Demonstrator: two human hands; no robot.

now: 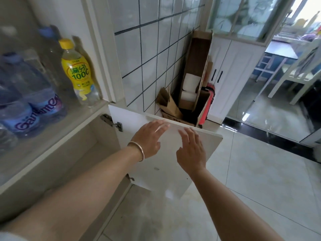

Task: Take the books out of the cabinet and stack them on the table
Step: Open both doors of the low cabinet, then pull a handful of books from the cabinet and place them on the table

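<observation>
The white lower cabinet door (205,146) stands swung open toward the room. My left hand (149,138), with a silver bangle on the wrist, lies with straight fingers flat against the door near its top edge. Beside it, my right hand (191,150) also lies flat on the door face with fingers spread. The lower cabinet compartment (83,150) behind the door shows a bare shelf; no books are visible in it. No table top shows near my hands.
Several water bottles (31,108) and a yellow drink bottle (76,72) stand on the upper shelf at left. Cardboard boxes (189,94) and a red item (208,103) lean in the tiled corner. A white cabinet (232,75) and chairs (295,70) are at right.
</observation>
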